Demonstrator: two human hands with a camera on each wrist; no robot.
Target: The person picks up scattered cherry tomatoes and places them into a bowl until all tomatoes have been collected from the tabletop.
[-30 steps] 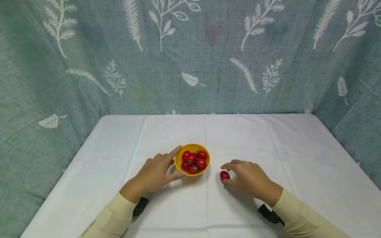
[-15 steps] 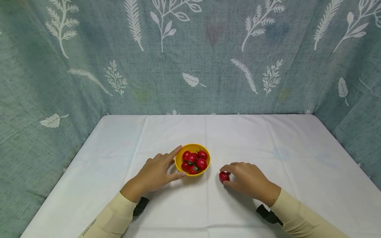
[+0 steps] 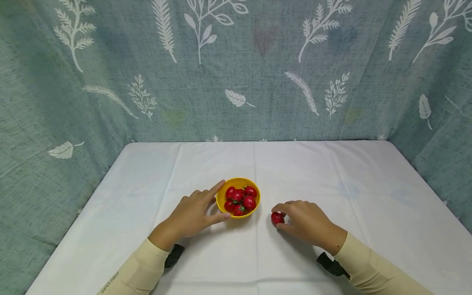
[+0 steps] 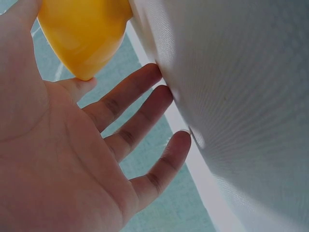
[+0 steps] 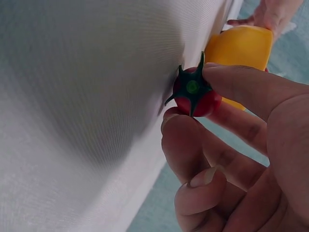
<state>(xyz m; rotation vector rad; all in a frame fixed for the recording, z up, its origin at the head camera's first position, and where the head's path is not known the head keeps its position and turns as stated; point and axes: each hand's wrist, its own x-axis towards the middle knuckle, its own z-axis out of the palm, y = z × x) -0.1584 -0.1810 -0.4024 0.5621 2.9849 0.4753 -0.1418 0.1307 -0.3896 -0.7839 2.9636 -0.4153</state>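
Observation:
A yellow bowl (image 3: 220,200) stands on the white cloth with several red cherry tomatoes (image 3: 237,196) in it, some with green stems. At its left side is my left hand (image 3: 191,215), with the extended index finger and thumb touching the rim. The other fingers spread loosely below the yellow bowl (image 4: 87,38) in the left wrist view. Right of the bowl, my right hand (image 3: 307,221) pinches a single cherry tomato (image 3: 277,218) between thumb and fingers. Its green star-shaped calyx (image 5: 192,87) faces the right wrist camera. This tomato is close to the cloth; I cannot tell whether it touches.
A white cloth (image 3: 313,172) covers the table under both hands. Grey-green curtains (image 3: 236,119) with white leaf prints hang behind and at both sides. Black straps (image 3: 332,265) are on the wrists, by the cream sleeves.
My right thumb and fingers have closed on the cherry tomato. The tomato has turned and shifted slightly left, its stem end now hidden from the head view. My left hand stays at the bowl.

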